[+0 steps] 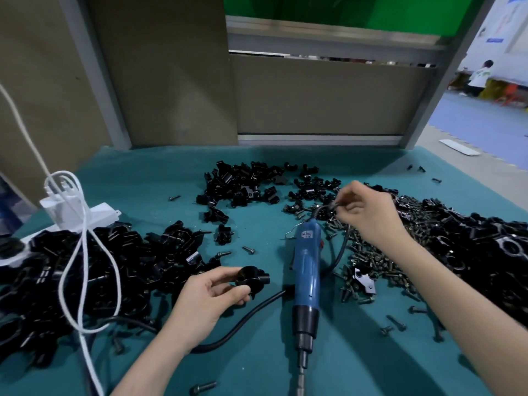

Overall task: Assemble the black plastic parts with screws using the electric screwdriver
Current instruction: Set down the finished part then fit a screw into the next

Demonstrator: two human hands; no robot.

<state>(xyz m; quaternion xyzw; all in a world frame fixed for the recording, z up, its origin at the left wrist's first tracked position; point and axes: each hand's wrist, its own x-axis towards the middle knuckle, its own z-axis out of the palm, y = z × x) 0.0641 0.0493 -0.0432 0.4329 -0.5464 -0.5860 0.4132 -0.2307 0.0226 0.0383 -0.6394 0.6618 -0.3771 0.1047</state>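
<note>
Gripping black plastic part (253,278) between left hand (205,301) fingers (224,273), right hand (368,210) fingers pinching small dark piece (332,207)

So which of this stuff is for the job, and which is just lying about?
For the job: black part in the left hand; small dark piece pinched by the right hand; blue electric screwdriver; screw heap; piles of black parts.
Lying about: white power strip; white cable.

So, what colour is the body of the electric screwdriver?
The screwdriver body is blue, seen in the head view.
</note>
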